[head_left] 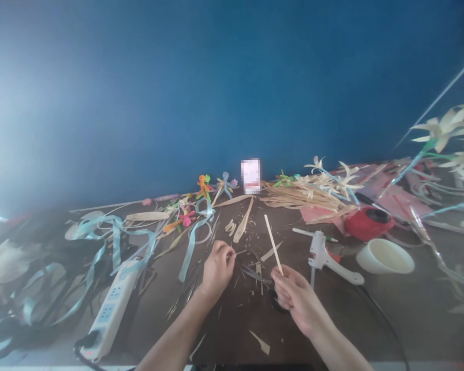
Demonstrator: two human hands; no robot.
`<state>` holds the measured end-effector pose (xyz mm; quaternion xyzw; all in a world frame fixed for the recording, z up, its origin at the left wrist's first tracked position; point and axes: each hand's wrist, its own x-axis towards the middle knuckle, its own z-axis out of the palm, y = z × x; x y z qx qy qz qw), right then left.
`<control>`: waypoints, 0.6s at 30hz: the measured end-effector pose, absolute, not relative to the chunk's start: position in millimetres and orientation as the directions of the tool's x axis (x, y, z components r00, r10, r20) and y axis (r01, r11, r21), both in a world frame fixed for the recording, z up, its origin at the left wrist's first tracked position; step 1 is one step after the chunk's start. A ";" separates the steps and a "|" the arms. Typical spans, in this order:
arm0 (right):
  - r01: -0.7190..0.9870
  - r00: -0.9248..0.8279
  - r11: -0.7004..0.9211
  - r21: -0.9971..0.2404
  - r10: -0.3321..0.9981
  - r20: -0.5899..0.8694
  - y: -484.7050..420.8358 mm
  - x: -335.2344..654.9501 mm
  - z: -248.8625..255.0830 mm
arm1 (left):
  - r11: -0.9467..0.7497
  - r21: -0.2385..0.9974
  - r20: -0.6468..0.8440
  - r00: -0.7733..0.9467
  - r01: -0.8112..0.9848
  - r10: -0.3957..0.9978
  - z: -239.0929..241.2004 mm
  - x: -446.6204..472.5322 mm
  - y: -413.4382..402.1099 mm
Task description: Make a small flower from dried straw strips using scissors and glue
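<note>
Between thumb and fingers of my right hand [294,296] is a thin, straight, pale stick [272,242], tilted up and away to the left. My left hand [218,268] is closed in a pinch over the table. A small pale sliver shows beside its fingertips, but I cannot make out whether it is held. Scissors [255,275] lie between my hands, their handles partly hidden by my right hand. Pale husk-like scraps [261,342] are scattered around them. Thin wires [187,288] lie in a bunch left of my left hand.
A white glue gun [328,260] and a white cup [385,256] stand at the right, near a red roll [367,222]. To the left lie a power strip [112,309] and light-blue ribbon [191,250]. Dried husks [305,198] and pale flowers [444,129] crowd the back right, before a blue wall.
</note>
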<state>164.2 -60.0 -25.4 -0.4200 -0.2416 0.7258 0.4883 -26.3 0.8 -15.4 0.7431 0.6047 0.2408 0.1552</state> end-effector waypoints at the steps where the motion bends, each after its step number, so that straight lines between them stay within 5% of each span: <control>1: -0.480 -0.153 -0.394 -0.784 0.917 -0.368 -58.1 161.5 -23.9 | -0.221 0.574 0.186 0.138 0.788 0.973 -11.7 -24.1 -2.4; 7: -0.296 -0.109 -0.316 -0.901 0.949 -0.297 -41.7 144.3 -12.1 | -0.026 0.882 -0.067 0.180 0.470 0.981 6.6 -1.7 -25.5; 18: -0.196 -0.136 -0.312 -0.929 0.947 -0.290 -33.2 154.0 -10.1 | 0.281 0.951 -0.301 0.191 0.128 0.934 4.2 6.6 -34.3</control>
